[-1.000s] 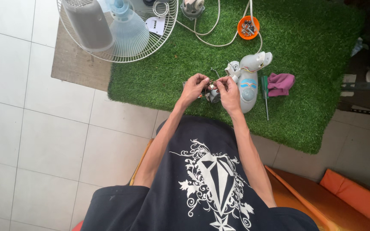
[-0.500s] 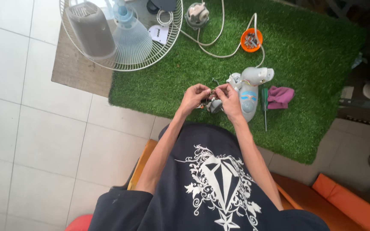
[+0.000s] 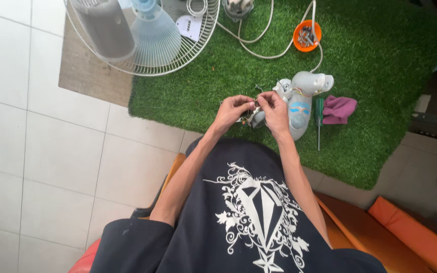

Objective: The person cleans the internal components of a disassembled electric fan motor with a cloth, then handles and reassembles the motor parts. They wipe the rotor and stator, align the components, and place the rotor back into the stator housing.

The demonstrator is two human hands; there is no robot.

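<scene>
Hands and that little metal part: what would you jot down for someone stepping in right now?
Left hand and right hand both pinch a small metal part with thin wires, held above the green turf mat.
Grey fan housing lies right beside the hands; screwdriver and pink cloth further right.
Orange bowl of screws sits at the far side.
Fan guard lies apart, so disassembled; wiring unfinished.

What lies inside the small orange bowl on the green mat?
The orange bowl holds a heap of small grey metal pieces, probably screws. They are too small to tell apart, and the pile covers the bowl's bottom.
</scene>
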